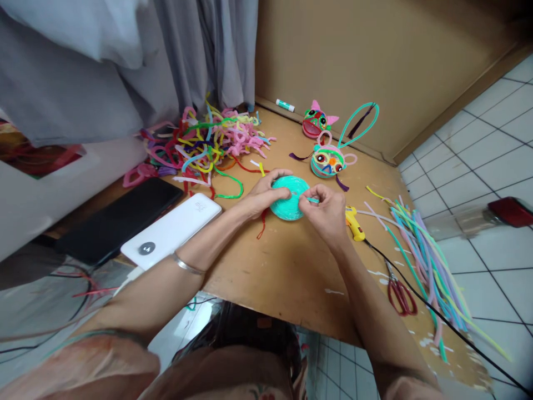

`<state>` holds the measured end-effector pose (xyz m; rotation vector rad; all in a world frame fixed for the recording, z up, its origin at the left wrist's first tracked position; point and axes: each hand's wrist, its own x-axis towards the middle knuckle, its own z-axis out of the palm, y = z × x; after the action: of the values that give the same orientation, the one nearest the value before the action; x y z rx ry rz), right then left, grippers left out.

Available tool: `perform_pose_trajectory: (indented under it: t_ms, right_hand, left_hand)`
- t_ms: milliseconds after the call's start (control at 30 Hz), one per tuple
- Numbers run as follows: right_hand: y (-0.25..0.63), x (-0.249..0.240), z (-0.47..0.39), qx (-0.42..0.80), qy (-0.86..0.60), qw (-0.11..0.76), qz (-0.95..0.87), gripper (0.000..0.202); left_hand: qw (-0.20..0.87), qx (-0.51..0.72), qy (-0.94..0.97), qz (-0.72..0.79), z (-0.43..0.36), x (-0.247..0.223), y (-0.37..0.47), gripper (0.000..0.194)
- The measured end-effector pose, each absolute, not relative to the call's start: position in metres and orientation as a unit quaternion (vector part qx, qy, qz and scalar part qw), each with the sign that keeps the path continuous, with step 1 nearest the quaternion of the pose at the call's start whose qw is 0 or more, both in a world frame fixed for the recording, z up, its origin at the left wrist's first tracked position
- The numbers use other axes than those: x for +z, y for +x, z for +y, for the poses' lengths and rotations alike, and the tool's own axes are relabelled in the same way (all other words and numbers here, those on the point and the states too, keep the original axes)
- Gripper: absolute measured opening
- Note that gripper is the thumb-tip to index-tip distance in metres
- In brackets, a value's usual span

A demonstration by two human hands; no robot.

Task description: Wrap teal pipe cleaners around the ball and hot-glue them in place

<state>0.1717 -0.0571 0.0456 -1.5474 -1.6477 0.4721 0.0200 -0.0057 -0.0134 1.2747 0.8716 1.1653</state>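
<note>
A round turquoise disc coiled from pipe cleaner (288, 204) is held above the table in front of me. My left hand (266, 194) grips its left side, thumb lying across the face and fingers around the rim. At the right edge, my right hand (322, 208) pinches a short turquoise end of the pipe cleaner between thumb and forefinger. A red cord loop (262, 225) hangs below my left hand. Close by my right wrist lies a yellow glue gun (354, 224).
Behind stand two pipe-cleaner animal heads (328, 161) and a glue stick (285, 105). Tangled pipe cleaners (225, 133) fill the back left. A white power bank (172, 230) and black phone (120, 219) lie left. Red-handled scissors (401, 294), straight pipe cleaners (428, 261) and a black cable (410, 286) are right.
</note>
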Motion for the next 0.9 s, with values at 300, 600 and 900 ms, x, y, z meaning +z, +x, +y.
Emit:
perform_pose_trajectory:
  t_ms: [300,600,900]
  right_hand:
    - [0.175,0.045,-0.053,0.213,-0.611,0.393,-0.653,0.008]
    - [0.180,0.048,-0.047,0.228,-0.601,0.372,-0.670,0.008]
    - [0.195,0.045,-0.042,0.215,-0.554,0.329,-0.734,0.010]
  left_hand:
    - [0.527,0.519,0.566,0.365,-0.008,-0.014,0.022,0.061]
    - [0.510,0.516,0.583,0.367,-0.010,-0.013,0.022,0.058]
    - [0.502,0.503,0.598,0.371,-0.013,-0.008,0.021,0.056]
